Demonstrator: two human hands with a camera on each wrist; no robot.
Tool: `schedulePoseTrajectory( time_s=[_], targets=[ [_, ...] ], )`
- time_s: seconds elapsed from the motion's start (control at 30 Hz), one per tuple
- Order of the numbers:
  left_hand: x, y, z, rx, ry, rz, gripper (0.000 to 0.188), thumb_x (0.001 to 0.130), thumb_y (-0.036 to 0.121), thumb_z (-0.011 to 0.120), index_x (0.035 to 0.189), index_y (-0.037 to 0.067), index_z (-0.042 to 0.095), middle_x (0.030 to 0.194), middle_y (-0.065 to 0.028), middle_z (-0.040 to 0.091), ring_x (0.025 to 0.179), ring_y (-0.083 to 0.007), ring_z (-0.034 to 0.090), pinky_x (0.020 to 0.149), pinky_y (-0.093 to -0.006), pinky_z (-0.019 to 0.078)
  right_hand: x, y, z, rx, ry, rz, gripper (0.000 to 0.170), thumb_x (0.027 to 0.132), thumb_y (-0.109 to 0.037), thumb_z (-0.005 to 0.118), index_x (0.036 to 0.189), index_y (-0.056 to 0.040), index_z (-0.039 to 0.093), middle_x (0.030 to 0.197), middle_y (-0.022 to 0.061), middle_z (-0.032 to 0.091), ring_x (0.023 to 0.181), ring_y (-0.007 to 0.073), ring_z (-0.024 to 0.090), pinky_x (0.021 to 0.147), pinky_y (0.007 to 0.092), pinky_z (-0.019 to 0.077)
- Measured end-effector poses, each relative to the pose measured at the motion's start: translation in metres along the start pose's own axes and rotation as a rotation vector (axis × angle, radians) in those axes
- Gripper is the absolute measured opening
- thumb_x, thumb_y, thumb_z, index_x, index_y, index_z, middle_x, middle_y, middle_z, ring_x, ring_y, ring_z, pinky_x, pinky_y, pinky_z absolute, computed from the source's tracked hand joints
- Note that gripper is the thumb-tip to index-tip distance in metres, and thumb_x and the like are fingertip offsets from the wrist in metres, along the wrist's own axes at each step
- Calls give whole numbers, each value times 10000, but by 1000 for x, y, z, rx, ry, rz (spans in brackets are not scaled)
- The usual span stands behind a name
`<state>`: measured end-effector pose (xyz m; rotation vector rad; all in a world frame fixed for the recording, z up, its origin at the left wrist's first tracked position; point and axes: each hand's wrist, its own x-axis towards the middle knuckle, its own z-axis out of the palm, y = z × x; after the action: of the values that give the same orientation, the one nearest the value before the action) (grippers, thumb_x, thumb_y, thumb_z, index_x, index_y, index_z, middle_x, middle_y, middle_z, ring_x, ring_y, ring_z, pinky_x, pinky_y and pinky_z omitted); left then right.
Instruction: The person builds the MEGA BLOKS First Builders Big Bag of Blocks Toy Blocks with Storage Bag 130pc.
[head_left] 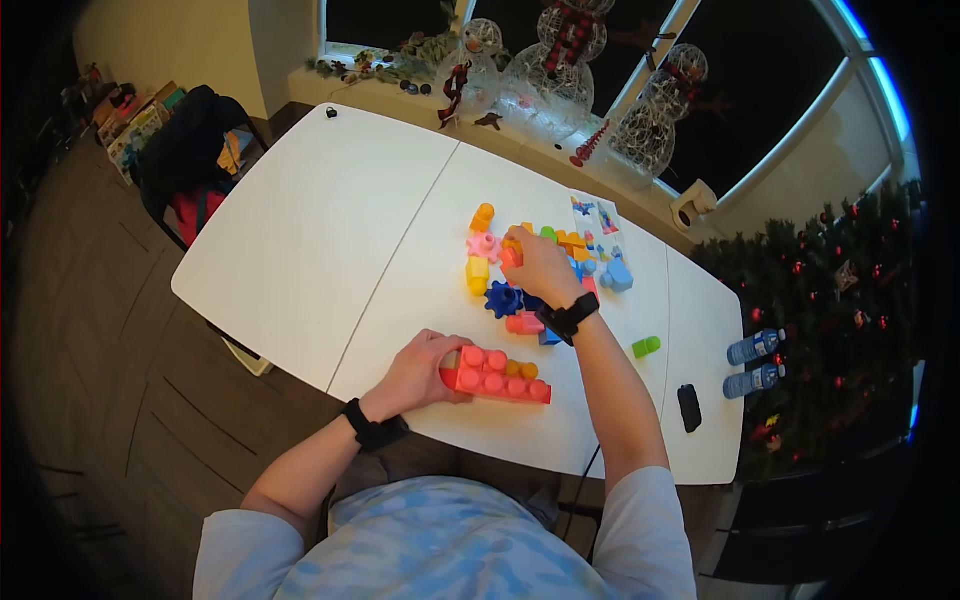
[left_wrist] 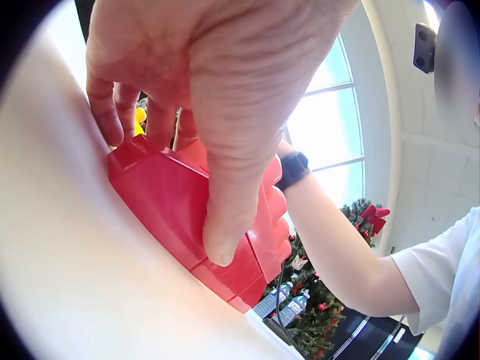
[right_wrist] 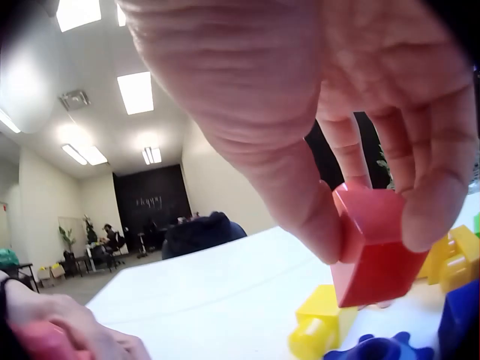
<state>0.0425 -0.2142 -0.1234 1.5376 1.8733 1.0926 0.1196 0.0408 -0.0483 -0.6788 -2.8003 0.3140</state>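
My left hand (head_left: 415, 370) grips the left end of a red toy building-block assembly (head_left: 505, 385) near the table's front edge. In the left wrist view its thumb (left_wrist: 229, 225) presses along the red side, with the fingers on the far side. Orange studs (head_left: 521, 369) show just behind the assembly. Over the block pile, my right hand (head_left: 550, 270) pinches a red block (right_wrist: 379, 247) with slanted faces between thumb and fingers. Around it lie a yellow block (head_left: 477, 275), a pink gear (head_left: 484, 246) and a dark blue gear (head_left: 503, 299).
More blocks, including a light blue one (head_left: 617, 276), lie beyond the right hand near a printed sheet (head_left: 606, 215). A green block (head_left: 646, 347), a black case (head_left: 689, 408) and two water bottles (head_left: 755, 346) are on the right. The white table (head_left: 300, 220) extends left.
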Motion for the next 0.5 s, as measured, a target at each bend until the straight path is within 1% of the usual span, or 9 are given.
schedulePoseTrajectory(
  time_s=[0.03, 0.1, 0.13, 0.2, 0.23, 0.3, 0.37, 0.43, 0.5],
  targets=[
    [0, -1, 0, 5, 6, -1, 728, 610, 299, 971, 1265, 153, 690, 1207, -54, 713, 1146, -308, 608, 1014, -418, 522, -13, -7, -15, -1, -2, 1, 388, 822, -185, 775, 1159, -38, 653, 971, 163, 742, 933, 320, 729, 780, 415, 587],
    [0, -1, 0, 10, 6, -1, 722, 610, 298, 970, 1260, 151, 693, 1203, -54, 714, 1143, -307, 610, 1010, -416, 524, -42, -18, -38, 323, -97, 20, 394, 834, -150, 773, 1185, -34, 637, 927, 147, 727, 839, 273, 716, 742, 390, 570],
    [1, 0, 0, 18, 7, -1, 717, 610, 297, 970, 1256, 149, 696, 1198, -54, 715, 1140, -305, 612, 1007, -415, 526, -57, -20, -43, 321, -100, 22, 394, 834, -150, 773, 1185, -34, 637, 927, 147, 727, 839, 273, 716, 742, 390, 570],
    [0, 4, -2, 15, 9, -2, 709, 610, 293, 969, 1250, 148, 700, 1196, -53, 715, 1133, -304, 614, 1005, -412, 528, -89, -20, -47, 458, -233, 143, 401, 825, -116, 790, 1187, -22, 646, 919, 134, 720, 796, 219, 709, 744, 339, 568],
    [0, 5, -2, 18, 13, -4, 702, 609, 290, 969, 1243, 147, 704, 1195, -52, 715, 1127, -302, 616, 1002, -410, 531, -101, -19, -45, 457, -235, 148, 401, 825, -116, 790, 1187, -22, 646, 919, 134, 720, 796, 219, 709, 744, 339, 568],
    [1, 3, -2, 17, 10, -3, 697, 608, 286, 969, 1239, 146, 707, 1193, -52, 715, 1120, -300, 618, 1001, -409, 532, -121, -17, -41, 637, -232, 104, 391, 848, -105, 786, 1208, -12, 665, 937, 133, 734, 814, 193, 726, 767, 316, 576],
    [1, 1, 0, 19, 5, 3, 693, 607, 282, 969, 1235, 144, 710, 1192, -53, 715, 1114, -299, 619, 1000, -408, 533, -133, -16, -38, 681, -235, 145, 387, 881, -85, 764, 1251, -16, 675, 970, 134, 746, 850, 200, 736, 791, 315, 583],
    [1, 0, 0, 24, 24, 1, 702, 602, 276, 972, 1239, 145, 708, 1191, -55, 715, 1108, -297, 618, 1001, -410, 532, -139, -9, -33, 607, -196, 47, 397, 897, -80, 757, 1277, -8, 669, 996, 152, 752, 857, 223, 739, 800, 332, 587],
    [1, -1, 1, 21, 26, 6, 701, 602, 271, 973, 1239, 143, 708, 1193, -56, 714, 1108, -297, 618, 1002, -410, 531, -140, -11, -35, 584, -185, 38, 385, 907, -77, 746, 1277, -4, 669, 1014, 170, 748, 859, 253, 737, 801, 347, 585]
  ],
)
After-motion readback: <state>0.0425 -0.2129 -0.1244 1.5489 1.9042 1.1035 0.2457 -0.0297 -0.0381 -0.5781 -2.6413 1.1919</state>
